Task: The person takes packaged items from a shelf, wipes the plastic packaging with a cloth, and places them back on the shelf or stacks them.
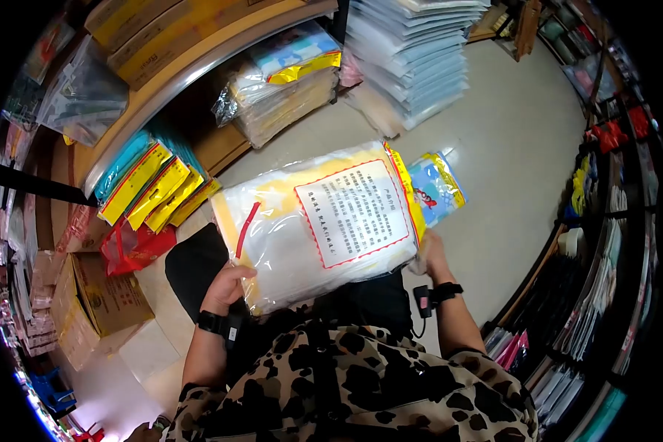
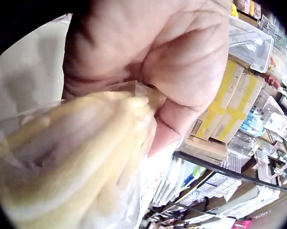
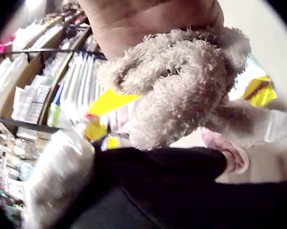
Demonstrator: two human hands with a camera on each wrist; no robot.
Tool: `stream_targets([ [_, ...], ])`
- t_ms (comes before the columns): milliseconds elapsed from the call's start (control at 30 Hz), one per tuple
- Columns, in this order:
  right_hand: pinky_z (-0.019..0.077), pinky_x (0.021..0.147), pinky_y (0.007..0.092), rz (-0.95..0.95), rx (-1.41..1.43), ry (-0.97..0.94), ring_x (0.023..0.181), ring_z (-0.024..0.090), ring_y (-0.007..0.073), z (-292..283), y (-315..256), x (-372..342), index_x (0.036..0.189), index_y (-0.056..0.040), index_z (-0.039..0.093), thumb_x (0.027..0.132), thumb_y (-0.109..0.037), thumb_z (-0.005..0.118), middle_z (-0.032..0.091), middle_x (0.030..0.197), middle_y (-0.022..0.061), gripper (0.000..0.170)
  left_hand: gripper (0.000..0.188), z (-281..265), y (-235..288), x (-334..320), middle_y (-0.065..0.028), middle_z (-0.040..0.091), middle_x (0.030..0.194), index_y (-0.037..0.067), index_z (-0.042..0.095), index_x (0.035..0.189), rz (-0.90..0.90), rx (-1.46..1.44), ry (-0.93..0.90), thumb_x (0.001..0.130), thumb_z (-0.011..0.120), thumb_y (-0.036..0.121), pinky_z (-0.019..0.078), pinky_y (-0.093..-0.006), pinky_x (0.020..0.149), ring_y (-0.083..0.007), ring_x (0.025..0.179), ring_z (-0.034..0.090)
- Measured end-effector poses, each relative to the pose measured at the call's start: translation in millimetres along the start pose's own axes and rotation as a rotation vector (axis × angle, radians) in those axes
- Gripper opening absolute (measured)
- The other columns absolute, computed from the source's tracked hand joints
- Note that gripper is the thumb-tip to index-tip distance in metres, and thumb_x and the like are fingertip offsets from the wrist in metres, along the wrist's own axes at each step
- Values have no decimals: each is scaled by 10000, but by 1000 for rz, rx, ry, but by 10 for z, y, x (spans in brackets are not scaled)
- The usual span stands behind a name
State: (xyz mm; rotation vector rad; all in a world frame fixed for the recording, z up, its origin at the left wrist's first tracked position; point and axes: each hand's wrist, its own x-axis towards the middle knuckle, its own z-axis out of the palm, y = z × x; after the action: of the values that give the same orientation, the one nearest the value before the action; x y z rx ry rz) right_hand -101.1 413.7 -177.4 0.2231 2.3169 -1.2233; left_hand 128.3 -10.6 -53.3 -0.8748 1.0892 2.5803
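A clear plastic package (image 1: pixel 272 243) with yellow-and-white cloth inside and a red-bordered printed label lies across the lap, tilted. My left hand (image 1: pixel 228 287) pinches its lower left corner; the left wrist view shows the thumb and fingers of the left hand (image 2: pixel 153 62) closed on the plastic around the yellow cloth (image 2: pixel 81 157). By the package's right edge is my right hand (image 1: pixel 436 258). In the right wrist view, the right hand (image 3: pixel 153 24) grips a fluffy grey cloth (image 3: pixel 181 86), which hides the fingertips. A blue package (image 1: pixel 435 188) shows beyond the yellow header.
Teal packages with yellow headers (image 1: pixel 151 188) stand on the left shelf, beside more bagged cloths (image 1: pixel 287 96). A tall stack of plastic-wrapped items (image 1: pixel 412 59) stands on the floor ahead. An open carton (image 1: pixel 110 295) is at the left; filled shelves (image 1: pixel 597 272) line the right.
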Motion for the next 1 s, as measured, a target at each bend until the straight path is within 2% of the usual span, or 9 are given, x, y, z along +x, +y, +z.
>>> stream_targets([
  [100, 465, 741, 309, -171, 307, 253, 807, 556, 154, -597, -140, -63, 981, -26, 605, 943, -201, 417, 611, 907, 46, 260, 581, 18, 5, -33, -120, 566, 1181, 8, 429, 1286, 9, -7, -12, 723, 560, -58, 426, -365, 966, -247, 1095, 551],
  [200, 457, 795, 285, -355, 463, 281, 867, 555, 149, -986, -1232, -654, 1047, -4, 583, 940, -159, 443, 605, 977, 52, 235, 626, -4, -4, -13, -128, 553, 1202, 4, 393, 1313, 36, 30, -34, 715, 566, -56, 433, -376, 963, -251, 1111, 545],
  [400, 382, 980, 368, -915, 101, 103, 1212, 450, 262, -367, -2312, -1345, 1079, 11, 569, 847, -65, 552, 488, 1290, 152, 245, 715, 243, 92, -23, -134, 461, 1304, 33, 266, 1388, 107, 34, -113, 730, 530, -57, 393, -372, 1000, -253, 1194, 473],
  [500, 444, 917, 390, -1178, -93, -238, 1135, 491, 336, 479, -2490, -1509, 1048, -51, 607, 791, -72, 585, 507, 1240, 159, 259, 649, 313, 108, -52, -136, 421, 1352, 50, 233, 1413, 171, 72, -208, 865, 560, 171, 380, -387, 1015, -259, 1239, 432],
  [600, 434, 922, 395, -1353, -121, -523, 1126, 478, 338, 1215, -2382, -1664, 1003, -60, 622, 781, -95, 624, 439, 1291, 139, 226, 742, 281, 19, -169, -131, 399, 1380, 57, 235, 1418, 175, -142, -225, 900, 444, 545, 376, -396, 1023, -268, 1245, 427],
  [633, 429, 927, 401, -1351, -171, -538, 1130, 471, 344, 1277, -2406, -1712, 1040, -62, 603, 784, -98, 624, 429, 1299, 143, 259, 914, 340, 28, -186, -124, 394, 1386, 61, 245, 1416, 188, -32, -140, 802, 318, 735, 380, -397, 1021, -271, 1246, 427],
  [867, 388, 962, 447, -1281, -102, -616, 1192, 406, 375, 1211, -2598, -1779, 1298, -48, 386, 783, -87, 595, 340, 1365, 176, 557, 774, 364, -93, -225, -115, 439, 1338, 47, 294, 1387, 281, -102, -92, 860, 499, 576, 415, -385, 987, -259, 1193, 479],
  [900, 385, 960, 457, -1275, -61, -640, 1192, 401, 380, 1202, -2606, -1774, 1321, -40, 349, 775, -87, 590, 325, 1370, 185, 599, 663, 327, -82, -201, -110, 488, 1275, 37, 324, 1362, 228, -176, -103, 851, 616, 343, 439, -377, 958, -248, 1147, 514],
  [1000, 374, 979, 441, -1232, -34, -660, 1225, 388, 365, 1203, -2544, -1718, 1328, -39, 359, 764, -66, 574, 345, 1365, 194, 604, 618, 231, -70, -104, -121, 516, 1232, 18, 344, 1337, 157, -100, -2, 791, 596, 159, 457, -372, 936, -251, 1105, 542],
])
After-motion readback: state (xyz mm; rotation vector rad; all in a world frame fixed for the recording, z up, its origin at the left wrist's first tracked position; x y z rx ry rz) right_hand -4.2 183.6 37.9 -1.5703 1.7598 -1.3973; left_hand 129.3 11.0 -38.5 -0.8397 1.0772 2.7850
